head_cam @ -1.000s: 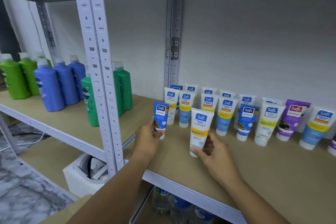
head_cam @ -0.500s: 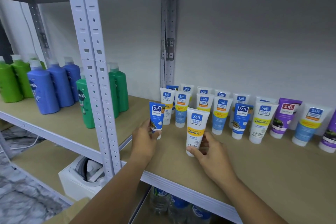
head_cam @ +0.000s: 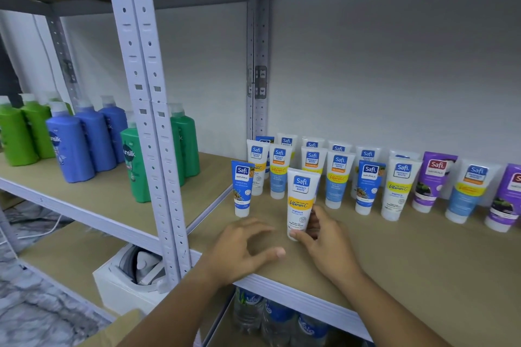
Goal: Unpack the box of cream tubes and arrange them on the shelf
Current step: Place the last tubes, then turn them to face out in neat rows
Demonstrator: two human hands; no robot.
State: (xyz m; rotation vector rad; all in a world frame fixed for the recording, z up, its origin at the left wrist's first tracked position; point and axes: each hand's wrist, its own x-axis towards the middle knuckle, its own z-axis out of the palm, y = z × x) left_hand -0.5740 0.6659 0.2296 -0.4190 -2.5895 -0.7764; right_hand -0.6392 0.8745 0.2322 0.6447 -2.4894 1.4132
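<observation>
Blue Safi Naturals tube (head_cam: 242,187) now released: stands upright alone, cap down, at left end of shelf board (head_cam: 408,256). Left hand (head_cam: 242,248) withdrawn toward near edge, fingers spread, holding nothing. Right hand (head_cam: 324,236) still pinching base of white Vitamin C tube (head_cam: 301,205), near of rows. Placement pending; box not in view.

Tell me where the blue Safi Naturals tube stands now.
In the head view the blue Safi Naturals tube stands upright at the left front of the tubes, beyond the left hand.
</observation>
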